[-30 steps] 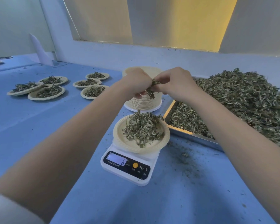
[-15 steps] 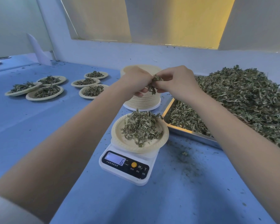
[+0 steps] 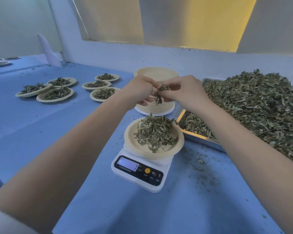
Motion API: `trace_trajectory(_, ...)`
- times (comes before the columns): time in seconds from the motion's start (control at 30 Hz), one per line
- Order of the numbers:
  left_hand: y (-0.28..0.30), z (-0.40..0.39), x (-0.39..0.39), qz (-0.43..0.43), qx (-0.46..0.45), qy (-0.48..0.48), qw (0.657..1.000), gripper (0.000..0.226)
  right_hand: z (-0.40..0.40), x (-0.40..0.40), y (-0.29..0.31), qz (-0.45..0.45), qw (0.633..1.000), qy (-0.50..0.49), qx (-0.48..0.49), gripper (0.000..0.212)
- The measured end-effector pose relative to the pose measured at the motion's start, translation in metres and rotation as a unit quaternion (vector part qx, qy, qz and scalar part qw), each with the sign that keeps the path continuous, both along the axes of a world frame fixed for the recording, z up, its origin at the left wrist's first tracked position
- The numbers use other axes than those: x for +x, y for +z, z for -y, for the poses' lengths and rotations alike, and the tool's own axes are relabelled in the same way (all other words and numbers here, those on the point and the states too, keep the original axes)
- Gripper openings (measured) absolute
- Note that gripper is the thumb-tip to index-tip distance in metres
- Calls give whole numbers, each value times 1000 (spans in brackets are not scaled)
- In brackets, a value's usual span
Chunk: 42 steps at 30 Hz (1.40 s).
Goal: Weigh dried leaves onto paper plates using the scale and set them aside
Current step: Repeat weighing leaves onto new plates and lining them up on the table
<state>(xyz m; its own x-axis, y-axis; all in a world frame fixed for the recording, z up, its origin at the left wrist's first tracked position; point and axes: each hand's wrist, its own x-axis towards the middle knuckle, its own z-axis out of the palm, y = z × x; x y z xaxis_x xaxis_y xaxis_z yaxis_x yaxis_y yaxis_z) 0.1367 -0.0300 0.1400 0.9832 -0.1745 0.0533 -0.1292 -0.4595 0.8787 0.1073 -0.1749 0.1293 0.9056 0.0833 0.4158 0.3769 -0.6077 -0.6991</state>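
Note:
A white digital scale (image 3: 139, 173) stands on the blue table, its display reading 7. On it rests a paper plate (image 3: 134, 144) with a heap of dried leaves (image 3: 155, 132). Above the plate, my left hand (image 3: 139, 92) and my right hand (image 3: 184, 90) meet and together pinch a small clump of dried leaves (image 3: 160, 94). A metal tray (image 3: 198, 138) piled high with dried leaves (image 3: 260, 107) sits to the right of the scale.
A stack of empty paper plates (image 3: 156, 73) stands behind my hands. Several filled plates (image 3: 55, 94) lie at the left on the blue table (image 3: 57, 132). Leaf crumbs are scattered right of the scale. A white wall runs along the back.
Both hands stay together above the plate, still working the clump. The scale reading has gone from 6 to 7.

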Motion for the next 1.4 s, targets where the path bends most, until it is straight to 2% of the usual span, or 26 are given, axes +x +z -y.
trace_trajectory(0.07,-1,-2,1,-2,-4,6,1000,36,4,3,0,8,1000,-10,-7,16)
trace_trajectory(0.13,-2,1,3,-4,-10,8,1000,35,15,8,-1,18,998,-49,-29,11)
trace_trajectory(0.23,-6,16,8,-4,-24,-20,1000,30,39,19,-2,-2,977,-132,-167,24)
trace_trajectory(0.3,-11,36,12,-5,-24,-49,999,27,54,23,-6,-69,944,-145,-290,34)
trace_trajectory(0.37,-16,56,14,-16,-33,-69,997,26,64,23,-11,-108,921,-142,-348,42)
trace_trajectory(0.43,-21,72,16,-31,-42,-83,995,26,73,22,-14,-108,927,-141,-330,43)
trace_trajectory(0.67,-27,80,16,-27,-8,-103,994,24,81,17,-19,-102,952,-102,-271,25)
trace_trajectory(0.8,-24,55,8,-31,-18,-91,995,19,68,9,-20,-113,970,-41,-209,31)
trace_trajectory(0.93,-27,19,-6,-21,3,-48,999,16,48,0,-23,-171,963,37,-205,57)
trace_trajectory(1.07,-43,-14,-18,2,18,28,999,16,36,-8,-35,-312,901,116,-277,121)
trace_trajectory(1.17,-57,-30,-24,16,54,105,993,18,31,-13,-51,-327,893,117,-287,153)
trace_trajectory(1.27,-69,-37,-28,-32,92,103,990,4,29,-17,-63,-314,897,109,-291,165)
trace_trajectory(1.4,-80,-33,-29,-83,82,91,989,14,29,-22,-72,-299,913,146,-236,160)
